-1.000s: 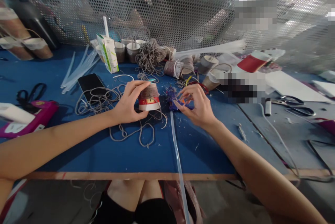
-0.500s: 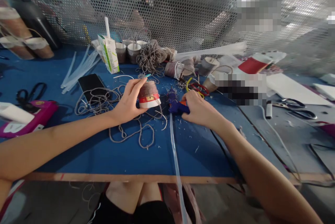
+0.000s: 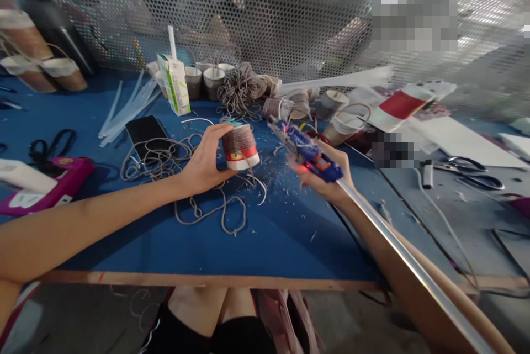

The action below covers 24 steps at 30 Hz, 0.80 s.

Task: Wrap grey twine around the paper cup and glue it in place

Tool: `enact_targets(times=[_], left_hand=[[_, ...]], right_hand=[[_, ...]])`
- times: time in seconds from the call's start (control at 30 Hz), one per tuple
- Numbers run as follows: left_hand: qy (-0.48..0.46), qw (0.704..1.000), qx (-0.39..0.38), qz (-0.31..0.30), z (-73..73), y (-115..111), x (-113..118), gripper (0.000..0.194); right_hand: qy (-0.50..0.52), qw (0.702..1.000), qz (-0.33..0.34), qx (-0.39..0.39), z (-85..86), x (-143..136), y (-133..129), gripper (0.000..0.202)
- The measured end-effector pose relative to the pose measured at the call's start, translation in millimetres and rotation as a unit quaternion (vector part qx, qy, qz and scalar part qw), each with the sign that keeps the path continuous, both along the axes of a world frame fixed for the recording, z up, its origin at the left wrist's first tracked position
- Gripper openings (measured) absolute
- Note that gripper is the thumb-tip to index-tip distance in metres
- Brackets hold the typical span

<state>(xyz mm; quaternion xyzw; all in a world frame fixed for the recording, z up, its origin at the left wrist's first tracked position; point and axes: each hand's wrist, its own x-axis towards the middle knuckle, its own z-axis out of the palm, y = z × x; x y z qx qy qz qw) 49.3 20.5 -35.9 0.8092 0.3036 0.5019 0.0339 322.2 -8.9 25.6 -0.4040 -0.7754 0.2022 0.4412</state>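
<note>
My left hand (image 3: 209, 158) is closed around a paper cup (image 3: 240, 151), its upper part wound with grey-brown cord and its lower part red and white. The cup tilts slightly. Loose cord (image 3: 192, 207) trails from it over the blue tabletop. In my right hand (image 3: 331, 183) is a blue hot glue gun (image 3: 308, 147), gripped by its handle, with a small red light glowing. Its nozzle points up and left, right of the cup and apart from it. A long clear glue stick (image 3: 397, 252) extends from its back, over my right forearm.
Behind stand a drink carton (image 3: 176, 86), a bundle of cord (image 3: 242, 89) and several cord-wrapped cups. At left lie a phone (image 3: 147, 136), clear glue sticks (image 3: 128, 111) and a magenta device (image 3: 70, 180). Scissors (image 3: 472, 172) lie at right. A perforated metal screen (image 3: 290, 22) rises behind.
My right hand has lifted the glue gun and turned it, so its glue stick now points right and down instead of toward my lap. The cup has tilted a little in my left hand.
</note>
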Motion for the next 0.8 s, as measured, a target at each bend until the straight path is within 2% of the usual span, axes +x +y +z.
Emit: enact_targets(times=[0.13, 0.27, 0.8], left_hand=[[-0.028, 1.0, -0.011, -0.001, -5.7, 4, 2, 0.079], [-0.036, 0.999, -0.012, 0.002, -8.3, 6, 2, 0.08], [-0.05, 0.999, 0.008, -0.007, -9.7, 6, 2, 0.076]], right_hand=[[-0.107, 0.991, 0.046, 0.07, -0.5, -9, -10, 0.019], [-0.154, 0.98, 0.086, 0.087, -1.5, -10, -10, 0.018], [-0.166, 0.965, 0.147, 0.14, -17.3, -7, 5, 0.018]])
